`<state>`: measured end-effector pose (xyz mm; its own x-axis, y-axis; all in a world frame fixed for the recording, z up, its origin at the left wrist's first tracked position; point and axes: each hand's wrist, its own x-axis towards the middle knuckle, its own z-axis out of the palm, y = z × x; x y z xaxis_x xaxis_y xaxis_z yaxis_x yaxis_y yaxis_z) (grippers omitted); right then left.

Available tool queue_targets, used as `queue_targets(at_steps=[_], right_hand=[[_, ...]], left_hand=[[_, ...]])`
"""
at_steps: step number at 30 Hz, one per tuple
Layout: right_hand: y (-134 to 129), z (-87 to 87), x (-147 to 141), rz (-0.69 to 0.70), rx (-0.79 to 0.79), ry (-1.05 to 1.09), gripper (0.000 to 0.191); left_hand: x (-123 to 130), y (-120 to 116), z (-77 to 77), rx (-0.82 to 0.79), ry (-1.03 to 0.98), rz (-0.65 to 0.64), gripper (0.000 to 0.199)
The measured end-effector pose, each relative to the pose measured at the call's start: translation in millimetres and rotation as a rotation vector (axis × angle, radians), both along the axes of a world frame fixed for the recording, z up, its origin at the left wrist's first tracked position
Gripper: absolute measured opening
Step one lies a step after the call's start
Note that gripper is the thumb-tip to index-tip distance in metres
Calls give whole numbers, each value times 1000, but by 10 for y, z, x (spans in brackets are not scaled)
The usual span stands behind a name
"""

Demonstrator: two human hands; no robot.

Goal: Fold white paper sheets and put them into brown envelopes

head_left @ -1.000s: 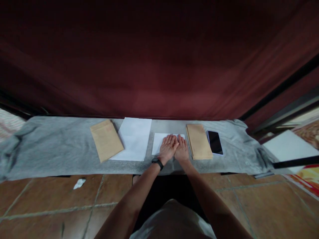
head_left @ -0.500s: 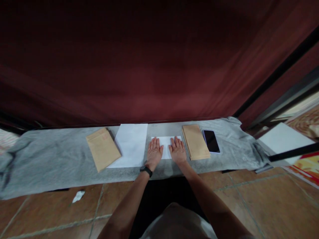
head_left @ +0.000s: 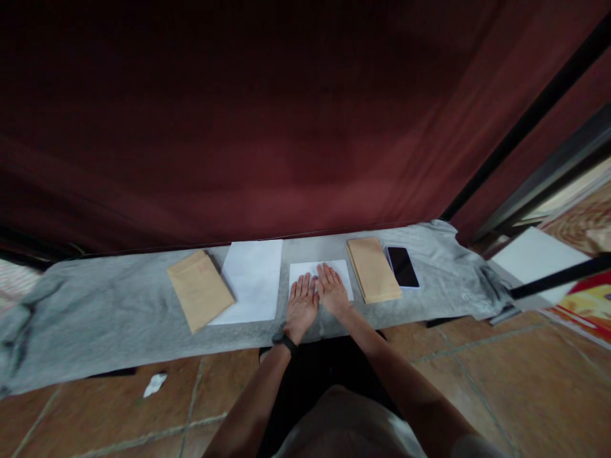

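Observation:
A small white sheet of paper (head_left: 342, 270), apparently folded, lies flat on the grey cloth in front of me. My left hand (head_left: 302, 302) rests on its left part, palm down with the fingers stretched out. Close beside it, my right hand (head_left: 333, 289) lies flat on the middle of the paper, fingers also extended. The two hands nearly touch at thumb height and cover much of the lower paper. To the right sits a stack of brown envelopes (head_left: 375, 270). Left of my hands are larger white sheets (head_left: 255, 273), partly under a single-looking brown envelope (head_left: 200, 289).
A phone (head_left: 403, 267) lies right of the envelope stack. The grey cloth (head_left: 119, 312) covers a long narrow surface against a dark red wall (head_left: 296, 159). A crumpled white scrap (head_left: 155, 385) is on the tiled floor. A black bar (head_left: 558, 277) crosses at the right.
My right hand has slid left across the paper toward its middle, uncovering the right end. My left hand has shifted slightly down and right. The hands are now closer together.

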<state>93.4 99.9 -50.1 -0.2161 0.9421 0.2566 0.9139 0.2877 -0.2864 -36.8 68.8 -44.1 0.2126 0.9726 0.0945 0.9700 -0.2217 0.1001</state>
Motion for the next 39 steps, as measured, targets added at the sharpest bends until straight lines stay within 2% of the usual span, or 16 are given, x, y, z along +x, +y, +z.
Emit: queue_targets(at_steps=[2,4,11,15,20,24,27,30,32,35,39], right_hand=[[-68,-17,-90,73,-15,3,51],[-124,-51,-116,85,-17,4,51],[-235,-142,176,9,67,-56,52],[-388,-188,291,-77,153,-66,55],[-598,-235,355,-124,217,-53,60],[-664,-210,367,-128,216,-71,61],[-667,-183,362,-129,205,-87,59],[-660,-176,359,-125,198,-102,57],[-656,-184,357,-129,199,-100,57],[-648,-201,353,-143,198,-87,58],[-640,-211,350,-151,182,-77,59]], left_hand=[[-4,-6,7,-16,18,-13,58],[-7,-13,14,-25,25,-18,59],[4,-17,47,-21,-23,11,57],[10,-17,44,-14,-50,33,58],[10,-29,3,10,-48,154,60],[106,8,-3,56,-49,241,61],[288,98,33,78,-89,147,60],[490,222,67,18,-119,11,59],[574,302,73,-22,-113,-22,59],[576,392,58,-47,-93,-16,60],[403,455,30,-5,-71,11,62]])
